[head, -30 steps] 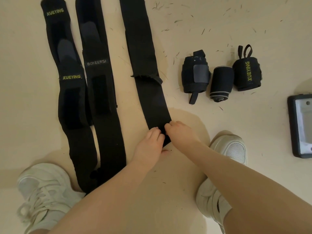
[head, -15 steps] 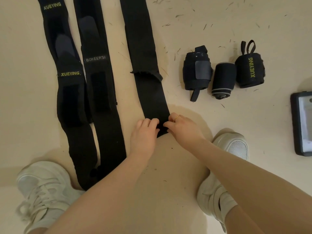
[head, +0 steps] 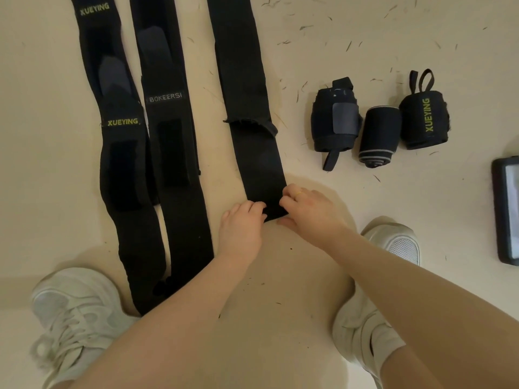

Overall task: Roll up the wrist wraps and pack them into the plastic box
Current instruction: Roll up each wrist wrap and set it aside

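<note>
I see the floor [head: 365,37], pale and flecked with dark fibres, carrying everything in view. Three black wrist wraps lie flat and lengthwise on it: a XUEYING wrap [head: 120,153] at far left, a BOKEERSI wrap [head: 174,164] just beside it, and a plain wrap [head: 247,108] to their right. My left hand [head: 241,231] and right hand [head: 311,211] meet at the near end of the plain wrap — fingers of each grip curled down onto the fabric, pinching its rolled edge between them; a ring [head: 299,194] shows on the right hand. Two white shoes [head: 75,318] frame the arms. Right of the plain wrap stand three rolled wraps [head: 379,130] side by side. The plastic box [head: 505,211] lies at the right edge, well apart from the hands — only partly in view.
</note>
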Demonstrator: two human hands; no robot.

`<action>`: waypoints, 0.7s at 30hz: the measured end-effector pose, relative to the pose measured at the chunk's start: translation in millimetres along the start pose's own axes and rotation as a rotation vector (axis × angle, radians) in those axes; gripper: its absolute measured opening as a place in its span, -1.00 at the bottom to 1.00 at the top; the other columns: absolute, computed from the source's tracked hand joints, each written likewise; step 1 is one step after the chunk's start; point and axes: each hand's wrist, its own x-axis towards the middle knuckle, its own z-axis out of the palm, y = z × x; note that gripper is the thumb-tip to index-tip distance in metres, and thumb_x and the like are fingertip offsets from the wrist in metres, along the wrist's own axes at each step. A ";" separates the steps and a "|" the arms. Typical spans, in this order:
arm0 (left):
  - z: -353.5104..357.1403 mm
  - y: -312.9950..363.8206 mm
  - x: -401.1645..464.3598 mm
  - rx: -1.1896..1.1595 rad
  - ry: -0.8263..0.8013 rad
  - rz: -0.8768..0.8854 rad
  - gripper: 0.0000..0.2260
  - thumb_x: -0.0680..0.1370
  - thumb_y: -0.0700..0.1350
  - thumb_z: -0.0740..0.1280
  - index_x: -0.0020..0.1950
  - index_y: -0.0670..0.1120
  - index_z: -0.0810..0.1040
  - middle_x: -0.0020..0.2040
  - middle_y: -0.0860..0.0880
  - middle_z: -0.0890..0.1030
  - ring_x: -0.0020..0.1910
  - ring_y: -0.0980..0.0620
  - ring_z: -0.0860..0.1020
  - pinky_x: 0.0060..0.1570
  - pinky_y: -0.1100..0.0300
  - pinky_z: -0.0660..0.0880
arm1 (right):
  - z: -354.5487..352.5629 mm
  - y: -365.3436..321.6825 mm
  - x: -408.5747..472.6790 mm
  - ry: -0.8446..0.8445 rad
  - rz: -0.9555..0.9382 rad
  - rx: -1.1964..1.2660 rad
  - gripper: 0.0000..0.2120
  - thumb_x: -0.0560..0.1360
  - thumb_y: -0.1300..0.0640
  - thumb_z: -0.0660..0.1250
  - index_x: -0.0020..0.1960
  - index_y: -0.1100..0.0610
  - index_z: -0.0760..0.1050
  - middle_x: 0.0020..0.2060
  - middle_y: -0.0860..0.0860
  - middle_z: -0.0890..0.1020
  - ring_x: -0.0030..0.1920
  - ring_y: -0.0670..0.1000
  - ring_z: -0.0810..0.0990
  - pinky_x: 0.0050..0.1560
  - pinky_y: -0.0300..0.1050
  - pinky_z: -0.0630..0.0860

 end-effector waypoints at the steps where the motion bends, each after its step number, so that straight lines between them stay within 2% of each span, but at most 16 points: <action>1: -2.1 0.3 1.4 -0.053 0.001 -0.016 -0.70 0.63 -0.08 0.17 0.36 -0.05 0.38 0.20 -0.03 0.54 0.13 0.03 0.50 0.13 0.15 0.41 | -1.9 0.9 -0.6 -0.012 0.021 -0.008 -0.67 0.62 -0.03 0.13 0.30 0.09 0.42 0.25 0.03 0.42 0.14 0.03 0.46 0.12 -0.12 0.41; 3: -7.1 0.5 5.0 -0.088 0.027 -0.010 -0.80 0.61 -0.11 0.21 0.23 -0.08 0.43 0.09 -0.06 0.55 -0.02 0.04 0.51 -0.01 0.15 0.49 | -5.4 -2.3 5.9 -0.017 0.160 0.113 -0.68 0.62 -0.02 0.12 0.29 0.09 0.43 0.18 0.05 0.48 0.09 0.06 0.50 0.10 -0.08 0.46; 4: -9.5 0.7 7.9 -0.063 0.059 0.016 -0.83 0.61 -0.12 0.22 0.18 -0.10 0.46 0.09 -0.06 0.52 -0.01 0.04 0.49 -0.02 0.15 0.48 | -7.8 -5.1 12.3 -0.050 0.244 0.192 -0.68 0.62 -0.01 0.12 0.29 0.10 0.43 0.16 0.07 0.50 0.08 0.08 0.52 0.10 -0.06 0.48; 6: -13.6 0.4 12.7 0.031 0.115 0.085 -0.79 0.60 -0.09 0.24 0.20 -0.11 0.50 0.18 -0.06 0.47 0.12 0.01 0.45 0.11 0.15 0.42 | -13.3 -7.7 25.4 -0.104 0.404 0.344 -0.68 0.61 0.01 0.17 0.29 0.15 0.40 0.13 0.11 0.53 0.09 0.11 0.53 0.08 -0.05 0.46; 8: -16.0 0.2 15.9 0.149 0.099 0.144 -0.71 0.60 -0.05 0.24 0.31 -0.09 0.45 0.27 -0.04 0.42 0.25 0.00 0.39 0.21 0.14 0.31 | -17.1 -7.3 30.0 -0.041 0.519 0.459 -0.68 0.58 0.02 0.24 0.25 0.18 0.36 0.08 0.12 0.53 0.05 0.11 0.53 0.01 -0.05 0.46; 9: -16.4 -0.5 16.8 0.199 0.078 0.164 -0.68 0.61 -0.05 0.22 0.35 -0.07 0.41 0.30 -0.02 0.41 0.28 0.01 0.37 0.23 0.15 0.29 | -17.6 -6.9 30.1 0.020 0.508 0.443 -0.69 0.57 0.03 0.26 0.23 0.17 0.35 0.09 0.12 0.51 0.02 0.11 0.53 0.00 -0.05 0.48; 11: -16.8 -2.5 20.6 0.216 0.057 0.156 -0.68 0.63 -0.05 0.17 0.38 -0.06 0.37 0.29 -0.02 0.43 0.27 0.01 0.37 0.21 0.16 0.29 | -15.3 -8.7 26.7 0.098 0.348 0.265 -0.73 0.59 0.04 0.21 0.21 0.16 0.40 0.17 0.09 0.45 0.01 0.08 0.52 0.00 -0.10 0.47; 13: -20.1 -3.1 27.2 0.113 0.035 0.090 -0.68 0.64 -0.06 0.15 0.38 -0.07 0.39 0.27 -0.04 0.46 0.24 0.01 0.41 0.18 0.17 0.33 | -6.8 -8.6 19.6 0.145 0.157 0.154 -0.70 0.61 0.01 0.16 0.25 0.15 0.44 0.23 0.06 0.39 0.10 0.05 0.48 0.05 -0.13 0.43; 16: -25.3 -4.7 31.5 -0.089 0.018 0.020 -0.69 0.62 -0.08 0.21 0.35 -0.10 0.44 0.23 -0.07 0.52 0.18 0.01 0.48 0.15 0.19 0.40 | 3.8 -4.6 12.0 0.128 0.025 0.048 -0.63 0.60 0.05 0.20 0.38 0.12 0.34 0.34 0.05 0.33 0.27 0.06 0.37 0.23 -0.11 0.33; 19: -27.4 -10.6 21.9 -0.192 -0.051 0.006 -0.70 0.61 -0.09 0.22 0.33 -0.10 0.47 0.22 -0.06 0.53 0.16 0.03 0.49 0.11 0.28 0.36 | 4.8 -2.9 12.4 0.076 -0.075 -0.064 -0.64 0.59 0.19 0.19 0.38 0.10 0.32 0.31 0.06 0.38 0.24 0.06 0.38 0.20 -0.14 0.35; 21: -24.6 -17.3 10.3 -0.234 -0.097 -0.019 -0.69 0.62 -0.08 0.20 0.35 -0.10 0.46 0.25 -0.05 0.50 0.18 0.06 0.48 0.10 0.34 0.29 | 1.3 -6.6 13.6 -0.001 -0.122 -0.040 -0.67 0.61 0.19 0.16 0.37 0.11 0.33 0.25 0.06 0.43 0.20 0.05 0.42 0.16 -0.15 0.39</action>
